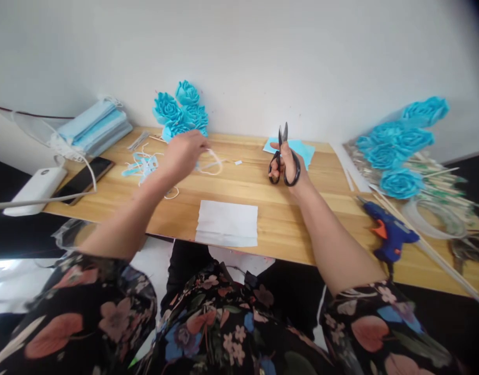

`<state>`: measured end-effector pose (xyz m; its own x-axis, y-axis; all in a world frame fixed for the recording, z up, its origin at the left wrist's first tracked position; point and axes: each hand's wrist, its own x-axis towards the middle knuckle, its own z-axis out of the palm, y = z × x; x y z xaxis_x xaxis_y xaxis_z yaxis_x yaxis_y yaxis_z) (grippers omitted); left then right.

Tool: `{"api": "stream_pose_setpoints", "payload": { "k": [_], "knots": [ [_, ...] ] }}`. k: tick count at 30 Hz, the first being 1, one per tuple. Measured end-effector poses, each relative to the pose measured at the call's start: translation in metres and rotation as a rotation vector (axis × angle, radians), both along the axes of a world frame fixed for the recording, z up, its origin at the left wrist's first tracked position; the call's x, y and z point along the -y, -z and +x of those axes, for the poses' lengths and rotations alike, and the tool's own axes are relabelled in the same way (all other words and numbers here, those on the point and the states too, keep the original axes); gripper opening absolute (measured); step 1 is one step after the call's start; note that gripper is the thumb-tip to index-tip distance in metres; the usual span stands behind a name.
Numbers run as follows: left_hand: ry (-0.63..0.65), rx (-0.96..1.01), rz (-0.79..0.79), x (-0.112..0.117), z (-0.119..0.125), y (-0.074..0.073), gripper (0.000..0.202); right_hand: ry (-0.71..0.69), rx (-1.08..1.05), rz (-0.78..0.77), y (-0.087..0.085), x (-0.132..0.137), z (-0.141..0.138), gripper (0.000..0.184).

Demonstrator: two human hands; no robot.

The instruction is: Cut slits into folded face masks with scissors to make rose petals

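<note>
My left hand [184,151] is over the left half of the wooden table [239,187], its fingers pinched together on a thin white ear loop [216,162] that hangs in a curve. Scraps of blue and white mask trimmings [143,165] lie beside that wrist. In my right hand [292,164] are black-handled scissors [283,134], fingers through the handles, blades pointing up and slightly apart. Behind this hand lies a light blue sheet [305,151]. A white creased rectangle of mask fabric [227,224] rests flat at the front edge, touched by neither hand.
Stacked face masks [94,125], a phone [85,179] and a white power bank [36,191] sit at left. Blue fabric flowers [180,112] stand against the wall. More blue flowers [399,140], a blue glue gun [390,229] and a tape roll [434,216] are at right.
</note>
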<state>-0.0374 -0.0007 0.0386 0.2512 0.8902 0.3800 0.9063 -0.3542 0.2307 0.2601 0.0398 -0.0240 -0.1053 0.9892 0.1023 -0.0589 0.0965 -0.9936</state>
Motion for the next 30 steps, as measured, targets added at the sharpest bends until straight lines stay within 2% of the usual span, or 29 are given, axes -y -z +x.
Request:
{"api": "stream_pose_setpoints", "payload": {
  "k": [2,4,8,11,13,16,19,22,25,27,30],
  "knots": [
    [-0.112,0.032,0.018,0.022,-0.032,-0.008,0.031,0.002,0.025,-0.005,0.001,-0.001,0.000,0.079],
    [-0.218,0.046,0.048,0.041,-0.061,-0.006,0.031,0.005,0.049,0.006,0.002,-0.001,0.000,0.078],
    [-0.458,-0.022,0.028,0.066,-0.106,0.019,0.040,0.007,0.087,0.052,0.001,0.003,-0.003,0.073],
    [-0.526,-0.159,0.043,0.075,-0.114,0.030,0.042,0.006,0.140,0.121,0.001,0.003,-0.005,0.065],
    [-0.474,-0.165,0.096,0.073,-0.096,0.031,0.044,0.023,0.164,0.146,0.001,0.000,-0.006,0.062],
    [-0.122,-0.115,0.031,0.053,-0.040,0.032,0.042,0.090,0.193,0.129,-0.004,-0.008,-0.004,0.062],
    [0.097,-0.137,-0.100,0.014,0.023,0.040,0.040,0.120,0.333,0.096,-0.018,-0.006,0.009,0.062],
    [0.109,-0.126,-0.229,-0.028,0.062,0.053,0.039,0.081,0.593,0.125,-0.037,0.016,0.032,0.060],
    [0.040,-0.064,-0.273,-0.059,0.077,0.064,0.033,0.056,0.996,0.170,-0.047,0.049,0.056,0.053],
    [-0.023,-0.027,-0.330,-0.067,0.081,0.067,0.030,-0.003,1.255,0.132,-0.046,0.068,0.070,0.053],
    [-0.041,-0.035,-0.355,-0.062,0.082,0.062,0.030,-0.058,1.516,0.052,-0.040,0.083,0.084,0.053]
  ]
}}
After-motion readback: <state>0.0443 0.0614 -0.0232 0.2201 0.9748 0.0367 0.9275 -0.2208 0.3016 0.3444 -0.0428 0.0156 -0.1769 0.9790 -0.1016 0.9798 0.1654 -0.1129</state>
